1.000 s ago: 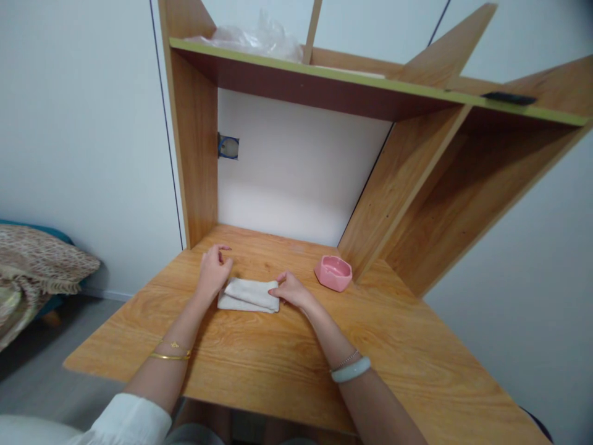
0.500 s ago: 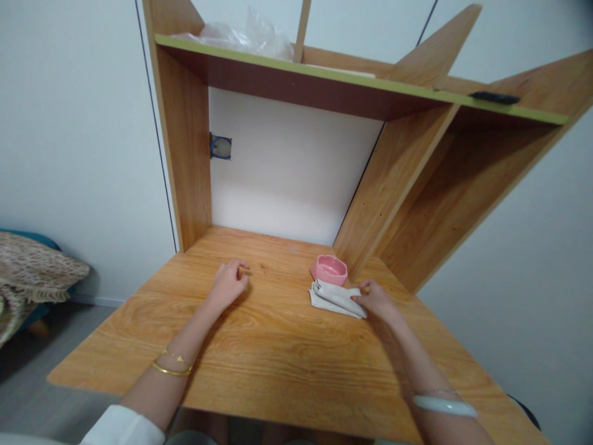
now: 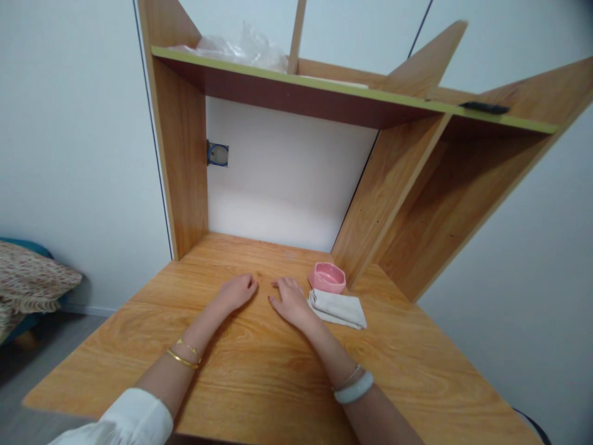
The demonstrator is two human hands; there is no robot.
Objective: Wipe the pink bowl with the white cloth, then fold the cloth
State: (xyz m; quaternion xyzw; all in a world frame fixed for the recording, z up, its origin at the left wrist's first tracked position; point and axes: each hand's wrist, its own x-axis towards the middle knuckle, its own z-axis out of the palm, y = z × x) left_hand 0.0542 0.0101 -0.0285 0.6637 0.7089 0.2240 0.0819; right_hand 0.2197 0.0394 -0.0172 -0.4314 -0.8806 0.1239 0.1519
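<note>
My left hand (image 3: 239, 291) rests on the wooden desk (image 3: 259, 377) with its fingers curled in, and I see nothing in it. To its right, across a small gap, my right hand (image 3: 291, 300) lies low over the desktop, fingers apart and holding nothing. A folded pale grey cloth (image 3: 341, 309) lies just right of my right hand, which covers its left edge. Directly behind the cloth stands a pink angular ashtray (image 3: 328, 278), close to the upright wooden divider.
Overhead runs a shelf (image 3: 287, 83) with a crumpled clear plastic bag (image 3: 245, 50) and a flat black object (image 3: 484, 107). A wooden divider (image 3: 393, 198) bounds the right side. At far left is a chair draped with a fringed blanket (image 3: 34, 278).
My right hand has let go of the cloth and moved left, near my left hand. The cloth now lies flatter. My left hand has shifted slightly right, its fingers curled tighter.
</note>
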